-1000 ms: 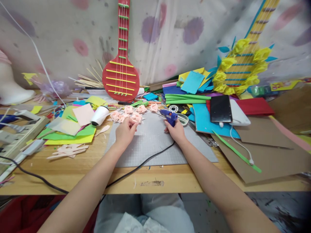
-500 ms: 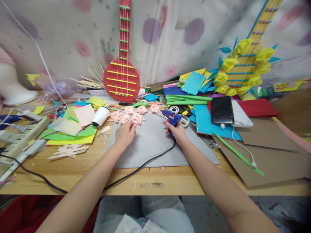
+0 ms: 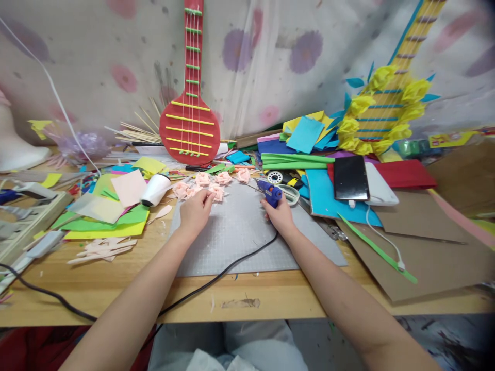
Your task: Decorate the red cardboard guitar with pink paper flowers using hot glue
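Note:
My right hand (image 3: 279, 215) is wrapped round the handle of a blue glue gun (image 3: 269, 191), whose nozzle points left over the grey cutting mat (image 3: 235, 232). Its black cord (image 3: 216, 275) trails back across the mat and off the table's front edge. My left hand (image 3: 195, 212) rests on the mat with its fingers pinched at a pink paper rose (image 3: 216, 192). Several more pink roses (image 3: 223, 178) lie in a cluster along the mat's far edge.
A white cup (image 3: 154, 189) lies on its side on coloured paper sheets (image 3: 108, 214) at the left. A red paper guitar (image 3: 190, 123) leans on the wall. A black phone (image 3: 350, 174), brown cardboard (image 3: 421, 242) and a yellow-flowered guitar (image 3: 382, 113) fill the right.
Both hands have stayed at the same spots on the mat; the glue gun has tipped slightly lower. The view has shifted a little.

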Available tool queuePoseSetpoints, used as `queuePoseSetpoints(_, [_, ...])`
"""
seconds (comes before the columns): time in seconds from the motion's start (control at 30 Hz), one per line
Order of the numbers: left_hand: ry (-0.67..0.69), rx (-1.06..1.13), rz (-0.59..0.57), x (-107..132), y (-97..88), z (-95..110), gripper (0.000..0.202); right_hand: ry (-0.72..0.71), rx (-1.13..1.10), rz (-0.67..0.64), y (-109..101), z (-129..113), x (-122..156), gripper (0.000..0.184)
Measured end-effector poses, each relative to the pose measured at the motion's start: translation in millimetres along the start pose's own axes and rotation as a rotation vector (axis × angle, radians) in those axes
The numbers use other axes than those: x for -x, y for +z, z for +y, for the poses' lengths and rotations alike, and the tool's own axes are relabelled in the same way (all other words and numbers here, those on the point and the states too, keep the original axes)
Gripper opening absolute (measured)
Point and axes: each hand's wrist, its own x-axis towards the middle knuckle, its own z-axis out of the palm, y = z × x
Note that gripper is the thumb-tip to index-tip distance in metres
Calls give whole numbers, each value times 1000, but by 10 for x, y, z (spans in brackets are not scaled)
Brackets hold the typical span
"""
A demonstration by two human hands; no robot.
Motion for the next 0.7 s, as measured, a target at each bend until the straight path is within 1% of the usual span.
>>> queuePoseSetpoints(0.1, [-14,-9,18,-74,-38,37,28,19,-8,17,7,-2,1,42])
queuePoseSetpoints(0.23, [4,-28,96,-202,-99,39,36,43,-33,21,15,0,-6,43])
queuePoseSetpoints(0.33, [-10,-3,150,-316,-159,19,41,75,-54,18,18,-7,-5,43])
queuePoseSetpoints(0.5, [-27,133,207,-491,-278,-14,36,100,-75,43,15,-25,6,46])
queuePoseSetpoints(0.57, [-30,156,229,-544,-309,-38,34,101,-88,47,21,-22,7,47])
queuePoseSetpoints(0.63, [-42,166,250,-604,-316,-83,33,96,-98,44,31,-12,4,47])
queuePoseSetpoints(0.7, [-61,210,290,-694,-298,-159,26,92,-105,41,43,4,-3,47])
